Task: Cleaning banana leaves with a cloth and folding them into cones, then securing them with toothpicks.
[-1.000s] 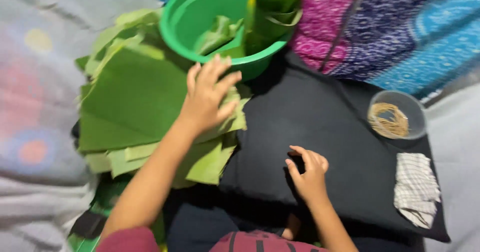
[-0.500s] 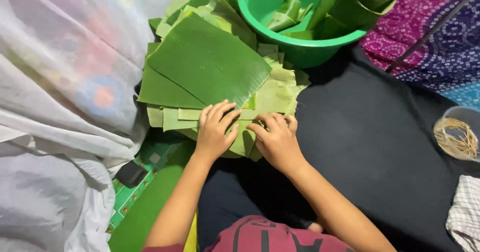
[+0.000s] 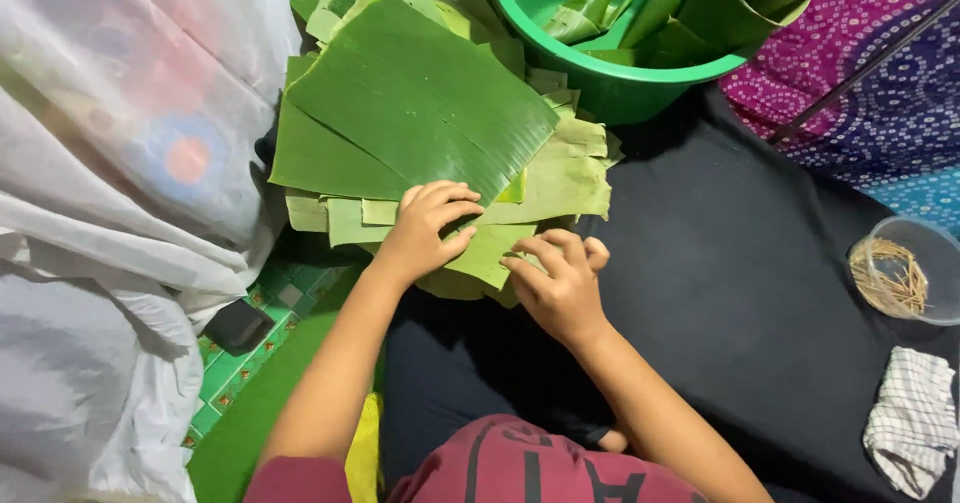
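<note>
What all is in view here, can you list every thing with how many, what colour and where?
banana leaf pieces: a stack, too many to count, green, upper middle on the dark mat
tub: one, green, top, behind the stack, with rolled leaves inside
mat: one, black, centre and right
bowl: one, clear, right edge, holding thin tan sticks
cloth: one, white with a dark check, lower right
sheet: one, sheer white, left side
patterned fabric: one, purple and blue, top right
left hand: one, resting on the stack's near edge
right hand: one, fingers on the lower leaf pieces
</note>
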